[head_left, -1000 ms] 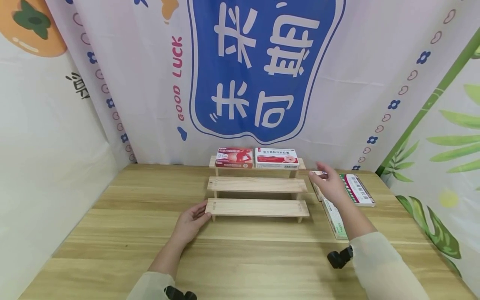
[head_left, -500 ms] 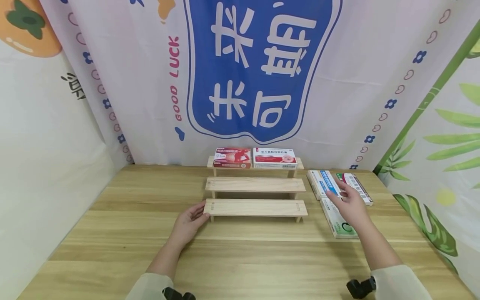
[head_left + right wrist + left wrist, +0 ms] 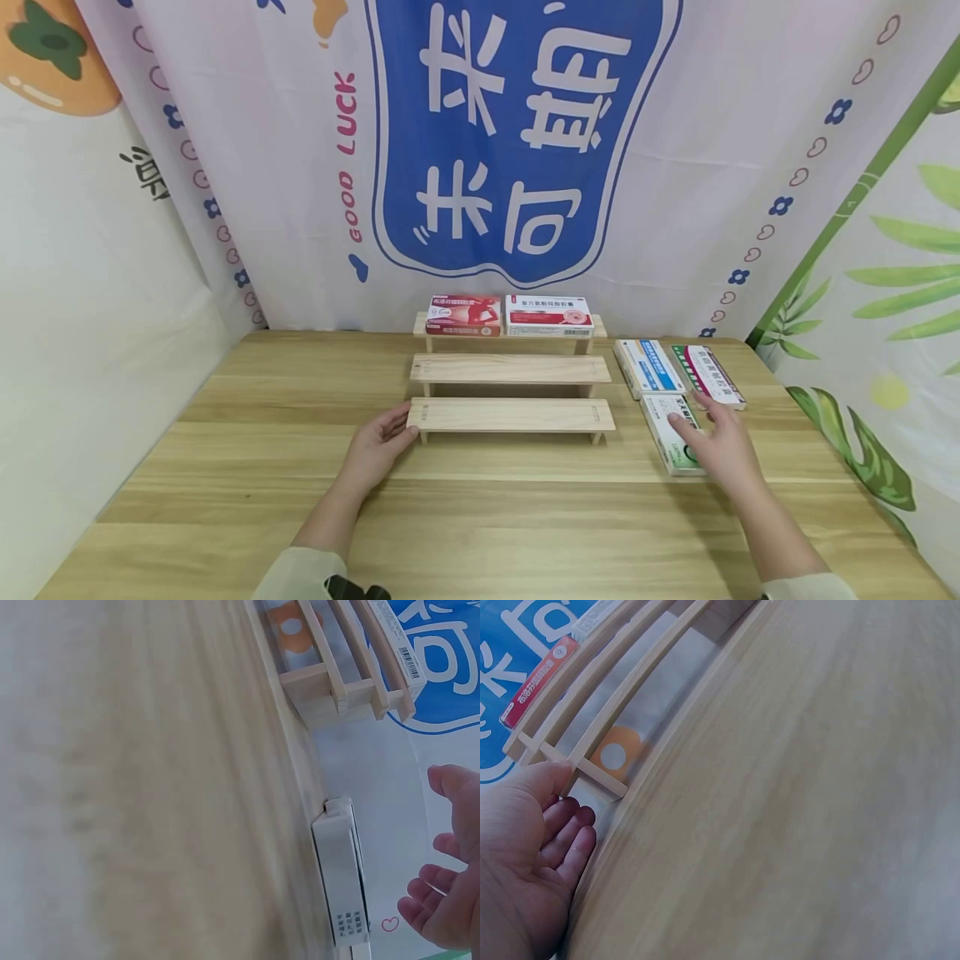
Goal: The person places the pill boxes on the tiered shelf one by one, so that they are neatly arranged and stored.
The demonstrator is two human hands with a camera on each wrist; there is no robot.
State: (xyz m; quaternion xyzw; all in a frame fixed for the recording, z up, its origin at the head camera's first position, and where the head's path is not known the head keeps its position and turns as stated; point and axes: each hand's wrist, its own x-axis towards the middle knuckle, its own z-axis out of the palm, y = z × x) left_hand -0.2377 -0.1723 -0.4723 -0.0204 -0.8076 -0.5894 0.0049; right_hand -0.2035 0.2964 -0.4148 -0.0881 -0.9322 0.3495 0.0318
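A three-step wooden display rack (image 3: pixel 510 415) stands on the table. My left hand (image 3: pixel 378 447) holds the left end of its lowest step between thumb and fingers; in the left wrist view the thumb (image 3: pixel 551 778) lies against the step's end. A red medicine box (image 3: pixel 464 316) and a white-and-red medicine box (image 3: pixel 548 316) lie on the top step. My right hand (image 3: pixel 726 446), fingers apart, is over a white-and-green medicine box (image 3: pixel 671 429), holding nothing. In the right wrist view, the hand (image 3: pixel 450 877) appears above the box's edge (image 3: pixel 341 874).
Behind the green box lie a white-and-blue medicine box (image 3: pixel 649 367) and a white, green and maroon medicine box (image 3: pixel 708 377). The wooden table (image 3: pixel 525 525) extends around the rack. A printed cloth (image 3: pixel 300 208) hangs behind it.
My right hand has moved from the white-and-blue box toward me, to over the white-and-green box. My left hand stays at the rack's end.
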